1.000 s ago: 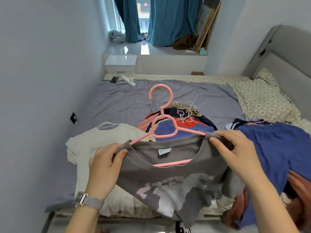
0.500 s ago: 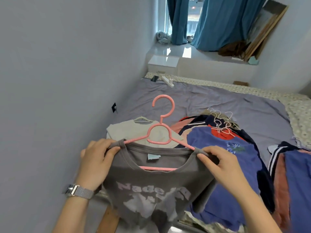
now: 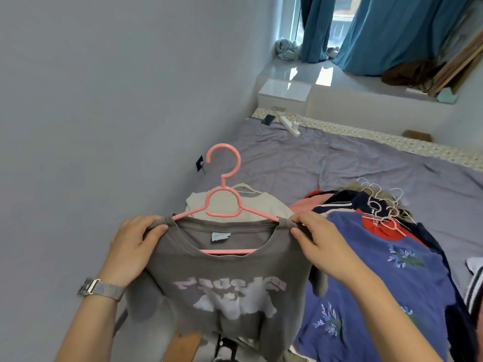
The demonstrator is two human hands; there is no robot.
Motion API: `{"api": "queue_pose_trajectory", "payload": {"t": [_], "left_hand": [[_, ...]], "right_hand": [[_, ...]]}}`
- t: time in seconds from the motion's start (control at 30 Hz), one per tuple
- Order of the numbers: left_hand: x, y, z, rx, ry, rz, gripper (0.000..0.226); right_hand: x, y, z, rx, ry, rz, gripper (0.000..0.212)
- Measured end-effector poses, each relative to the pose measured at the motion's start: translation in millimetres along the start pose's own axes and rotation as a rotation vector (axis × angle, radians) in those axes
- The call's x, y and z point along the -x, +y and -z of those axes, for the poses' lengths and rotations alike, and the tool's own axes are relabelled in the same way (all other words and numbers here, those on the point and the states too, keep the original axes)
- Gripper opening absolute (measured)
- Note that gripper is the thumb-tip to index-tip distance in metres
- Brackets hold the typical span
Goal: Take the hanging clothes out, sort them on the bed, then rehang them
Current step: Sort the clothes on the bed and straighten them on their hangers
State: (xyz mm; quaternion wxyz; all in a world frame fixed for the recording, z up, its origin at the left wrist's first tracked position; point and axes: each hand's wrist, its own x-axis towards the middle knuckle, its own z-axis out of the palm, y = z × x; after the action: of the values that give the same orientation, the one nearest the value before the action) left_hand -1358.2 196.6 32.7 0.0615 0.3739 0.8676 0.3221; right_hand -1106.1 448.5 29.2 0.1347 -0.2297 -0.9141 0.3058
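Note:
A grey T-shirt [image 3: 230, 291] with pale lettering hangs on a pink hanger [image 3: 224, 202], held up in front of me over the bed's near edge. My left hand [image 3: 132, 248] pinches the shirt's left shoulder at the hanger's end. At the right shoulder my right hand [image 3: 320, 246] grips the same way. The hanger's hook points up. Behind it on the grey bed [image 3: 339, 163] lie a beige shirt [image 3: 264, 206] on a pale hanger and a heap of clothes [image 3: 371, 259] with a blue flowered top uppermost.
A pale wall [image 3: 104, 100] runs close along my left. Several thin hangers [image 3: 379, 202] stick out of the heap. A white power strip [image 3: 290, 124] and a dark phone [image 3: 268, 118] lie at the bed's far edge. Blue curtains [image 3: 379, 30] hang over the window ledge.
My view has swung left and nearer to the wall. The grey shirt now hangs straighter on the pink hanger, lettering showing, and both hands keep their hold at the shoulders.

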Motion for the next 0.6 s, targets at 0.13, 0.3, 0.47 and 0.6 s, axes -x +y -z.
{"api": "queue_pose_trajectory", "payload": {"t": [0.13, 0.3, 0.47, 0.6], "left_hand": [[-85, -16, -9, 0.035, -0.115, -0.067, 0.023], [-240, -42, -61, 0.036, -0.251, -0.031, 0.017], [-345, -83, -156, -0.116, -0.167, 0.08, 0.032], [-321, -86, -225, -0.071, -0.264, 0.03, 0.04]], "right_hand": [[-64, 18, -5, 0.037, -0.06, -0.068, 0.013], [-198, 63, -23, 0.136, -0.167, -0.245, 0.016], [-268, 119, -66, 0.417, -0.054, -0.497, 0.05], [-232, 144, -127, 0.289, -0.18, -0.597, 0.058]]}}
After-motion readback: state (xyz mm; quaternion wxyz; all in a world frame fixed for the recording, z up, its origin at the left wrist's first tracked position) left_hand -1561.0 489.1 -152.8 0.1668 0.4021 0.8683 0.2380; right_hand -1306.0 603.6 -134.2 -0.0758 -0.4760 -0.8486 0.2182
